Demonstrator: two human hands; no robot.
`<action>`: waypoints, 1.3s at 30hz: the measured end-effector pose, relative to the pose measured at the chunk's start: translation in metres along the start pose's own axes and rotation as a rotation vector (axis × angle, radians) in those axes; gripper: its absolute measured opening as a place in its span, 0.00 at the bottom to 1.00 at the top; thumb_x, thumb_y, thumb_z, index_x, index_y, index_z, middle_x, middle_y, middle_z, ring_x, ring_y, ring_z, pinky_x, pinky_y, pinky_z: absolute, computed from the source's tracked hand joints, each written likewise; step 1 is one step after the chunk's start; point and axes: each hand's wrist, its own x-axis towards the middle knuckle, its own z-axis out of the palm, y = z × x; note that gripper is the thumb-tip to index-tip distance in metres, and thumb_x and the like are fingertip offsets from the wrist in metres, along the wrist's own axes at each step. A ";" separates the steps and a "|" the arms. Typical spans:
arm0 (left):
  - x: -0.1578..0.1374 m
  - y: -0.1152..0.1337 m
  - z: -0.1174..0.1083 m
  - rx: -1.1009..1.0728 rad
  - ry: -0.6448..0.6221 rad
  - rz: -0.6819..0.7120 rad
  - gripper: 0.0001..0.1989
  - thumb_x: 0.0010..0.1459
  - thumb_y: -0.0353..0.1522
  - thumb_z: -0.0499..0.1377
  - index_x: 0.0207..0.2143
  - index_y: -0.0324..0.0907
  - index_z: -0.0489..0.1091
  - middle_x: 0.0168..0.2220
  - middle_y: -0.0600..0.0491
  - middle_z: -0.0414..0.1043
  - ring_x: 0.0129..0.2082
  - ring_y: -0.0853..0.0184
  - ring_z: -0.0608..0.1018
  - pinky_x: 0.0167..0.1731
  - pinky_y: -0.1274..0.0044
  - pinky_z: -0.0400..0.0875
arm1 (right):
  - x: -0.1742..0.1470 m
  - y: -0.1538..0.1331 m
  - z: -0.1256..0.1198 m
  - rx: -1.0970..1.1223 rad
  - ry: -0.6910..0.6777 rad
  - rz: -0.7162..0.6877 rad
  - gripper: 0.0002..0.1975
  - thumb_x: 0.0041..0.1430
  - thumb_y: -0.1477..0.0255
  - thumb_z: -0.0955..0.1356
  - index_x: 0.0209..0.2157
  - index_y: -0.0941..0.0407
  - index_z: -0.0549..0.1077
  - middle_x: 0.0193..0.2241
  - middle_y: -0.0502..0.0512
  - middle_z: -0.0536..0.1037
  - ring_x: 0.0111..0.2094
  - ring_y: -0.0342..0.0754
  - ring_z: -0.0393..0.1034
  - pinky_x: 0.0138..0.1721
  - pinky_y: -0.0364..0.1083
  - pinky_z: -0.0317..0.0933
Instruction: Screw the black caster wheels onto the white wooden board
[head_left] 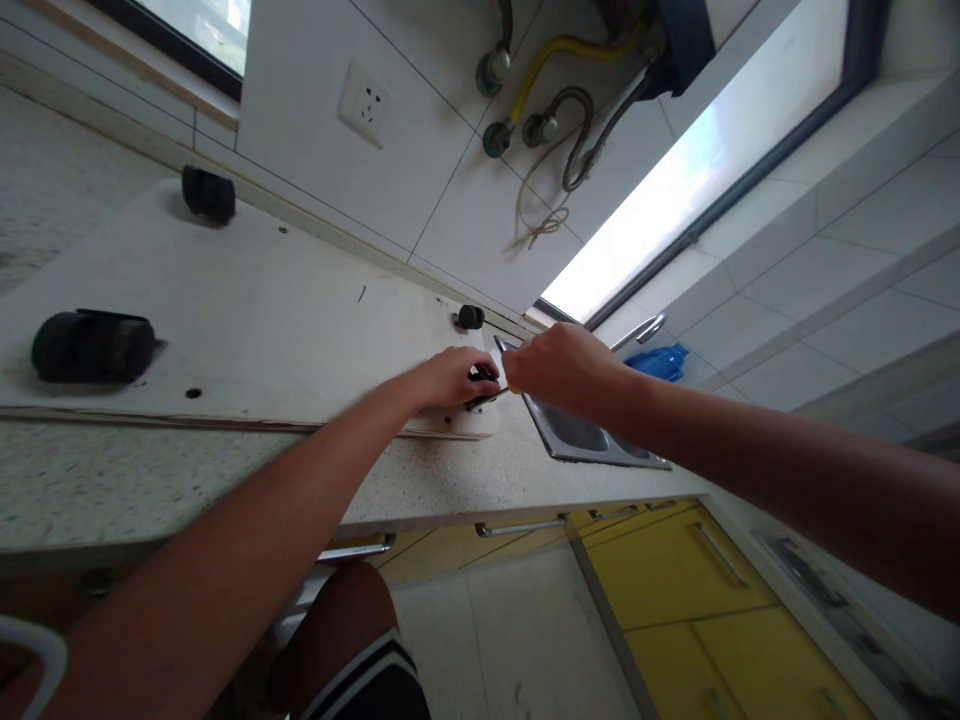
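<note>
A white board [300,310] lies on the speckled countertop, with black caster wheels at its corners. My left hand [450,378] is closed around a small black caster [484,377] at the board's right end, thumb and fingers on either side of it. Just to the right, my right hand [562,365] grips a screwdriver [514,388]; only a bit of its yellow-orange handle shows below the fist. Its thin metal shaft points left to the base of that caster. The exact contact of the tip is too small to make out.
Two larger-looking casters, one near [94,346] and one far [208,194], stand at the board's left. Another caster [471,317] sits at its far right corner. A steel sink [559,440] with a faucet [641,332] lies beyond my right hand. Yellow cabinets [675,570] stand below.
</note>
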 end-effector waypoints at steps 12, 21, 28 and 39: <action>-0.004 0.001 0.002 -0.001 0.014 0.001 0.15 0.64 0.40 0.65 0.49 0.45 0.82 0.51 0.45 0.84 0.46 0.58 0.83 0.47 0.69 0.74 | -0.003 0.028 -0.007 -0.021 -0.129 -0.006 0.16 0.66 0.59 0.74 0.46 0.57 0.79 0.36 0.58 0.82 0.31 0.48 0.71 0.32 0.49 0.57; -0.010 0.025 0.001 -0.148 0.002 0.105 0.19 0.57 0.30 0.63 0.51 0.45 0.82 0.52 0.47 0.84 0.46 0.59 0.83 0.48 0.68 0.76 | 0.023 0.039 -0.022 0.661 -0.542 0.338 0.15 0.62 0.61 0.76 0.34 0.61 0.80 0.30 0.59 0.86 0.31 0.49 0.82 0.31 0.46 0.73; -0.008 0.034 0.009 -0.152 0.112 0.011 0.05 0.56 0.31 0.70 0.36 0.43 0.81 0.34 0.53 0.85 0.34 0.64 0.82 0.39 0.72 0.74 | 0.015 0.041 -0.020 0.427 -0.296 0.168 0.17 0.59 0.61 0.77 0.43 0.58 0.80 0.37 0.58 0.85 0.33 0.49 0.78 0.35 0.49 0.69; -0.010 0.033 0.010 -0.217 0.123 -0.016 0.04 0.57 0.30 0.71 0.37 0.43 0.83 0.37 0.50 0.86 0.36 0.63 0.83 0.42 0.70 0.77 | 0.005 0.046 -0.017 0.450 -0.378 0.295 0.27 0.72 0.50 0.66 0.32 0.59 0.80 0.27 0.56 0.80 0.24 0.43 0.64 0.32 0.48 0.59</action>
